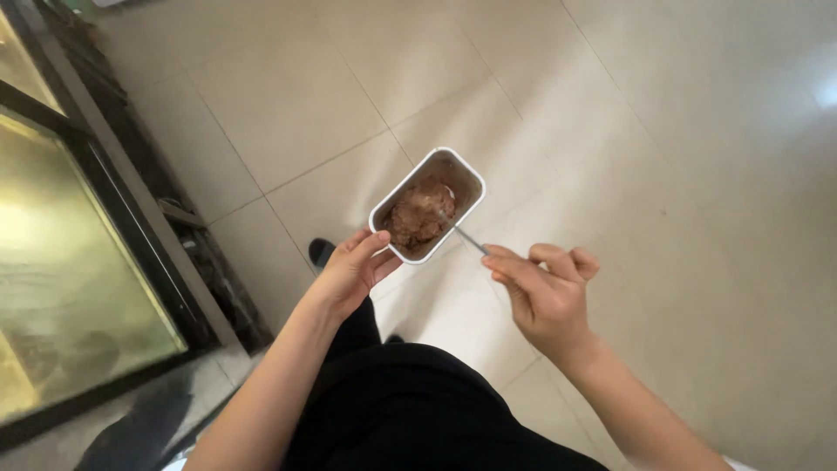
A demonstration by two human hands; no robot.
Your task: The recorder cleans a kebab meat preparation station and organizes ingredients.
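I read the right hand point(547, 292) first: thumb and forefinger are pinched closed on the handle of a metal spoon point(459, 230), the other fingers curled loosely behind them. The spoon runs up and to the left from that pinch, and its bowl lies in the brown food point(417, 218) inside a small white tub point(426, 206). The left hand point(350, 272) grips the near corner of the tub, thumb on the rim at the near edge, fingers tucked under the base where I cannot see them. The tub is rectangular with rounded corners, held in the air between the two hands at roughly waist level, tilted a little with its far end higher. The food is lumpy, heaped toward the near left end; the far right wall shows only a brown smear. Both forearms are bare. Below the hands I note dark trousers point(410, 410) and the toe of a black shoe point(321, 251) just beside the left hand. Underneath everything is a floor point(663, 139) of pale tiles with thin grout lines. Along the left edge runs a dark-framed glass panel point(70, 262) with a yellowish reflection.
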